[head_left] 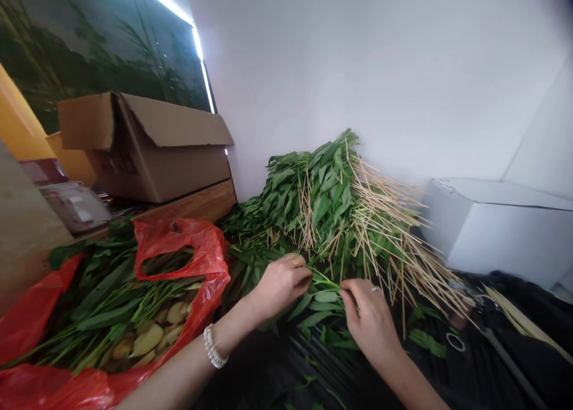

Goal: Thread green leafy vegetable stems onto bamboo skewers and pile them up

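Beside a red bag (208,238), both hands (282,279) pinch a leafy green stem (326,281) above black sheeting (259,377)

Pale wall (380,70) (bright light strip (197,44) along its left edge)

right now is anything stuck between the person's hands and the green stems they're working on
Nothing visible. The right hand pinches the green stems, and the left hand is right beside them. The red plastic bag lies off to the left and the leafy bundles behind, neither in between.
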Demonstrator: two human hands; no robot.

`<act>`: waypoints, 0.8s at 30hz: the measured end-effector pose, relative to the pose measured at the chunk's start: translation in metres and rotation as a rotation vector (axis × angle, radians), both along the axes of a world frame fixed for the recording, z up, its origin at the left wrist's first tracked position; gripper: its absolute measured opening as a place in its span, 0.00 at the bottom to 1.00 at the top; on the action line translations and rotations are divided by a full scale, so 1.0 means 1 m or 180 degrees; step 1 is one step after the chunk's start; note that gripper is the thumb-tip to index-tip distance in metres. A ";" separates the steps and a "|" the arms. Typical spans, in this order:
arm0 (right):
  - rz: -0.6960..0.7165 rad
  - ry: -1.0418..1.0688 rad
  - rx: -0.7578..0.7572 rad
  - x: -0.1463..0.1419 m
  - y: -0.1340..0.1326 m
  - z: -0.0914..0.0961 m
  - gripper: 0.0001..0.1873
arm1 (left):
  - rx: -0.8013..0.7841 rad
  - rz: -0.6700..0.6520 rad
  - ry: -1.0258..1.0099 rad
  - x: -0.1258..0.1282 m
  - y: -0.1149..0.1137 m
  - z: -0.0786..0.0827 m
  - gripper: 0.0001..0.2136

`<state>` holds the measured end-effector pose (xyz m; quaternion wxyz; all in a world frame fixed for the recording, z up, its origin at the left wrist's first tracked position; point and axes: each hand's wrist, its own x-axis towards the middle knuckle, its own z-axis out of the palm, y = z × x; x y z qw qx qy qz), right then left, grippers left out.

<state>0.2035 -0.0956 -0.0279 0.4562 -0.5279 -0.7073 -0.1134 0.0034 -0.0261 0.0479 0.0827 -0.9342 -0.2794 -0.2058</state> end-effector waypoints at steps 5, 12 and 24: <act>0.0130 0.0020 -0.0043 -0.005 0.000 0.000 0.06 | -0.0224 0.0114 -0.0793 0.005 -0.001 -0.014 0.06; 0.0034 0.0389 -0.0139 0.002 0.004 -0.005 0.05 | -0.2091 0.0555 -0.3263 -0.008 0.019 0.000 0.03; -0.0093 0.0305 -0.0220 0.005 0.007 -0.013 0.07 | -0.4373 0.0023 -0.4924 -0.043 0.014 0.022 0.03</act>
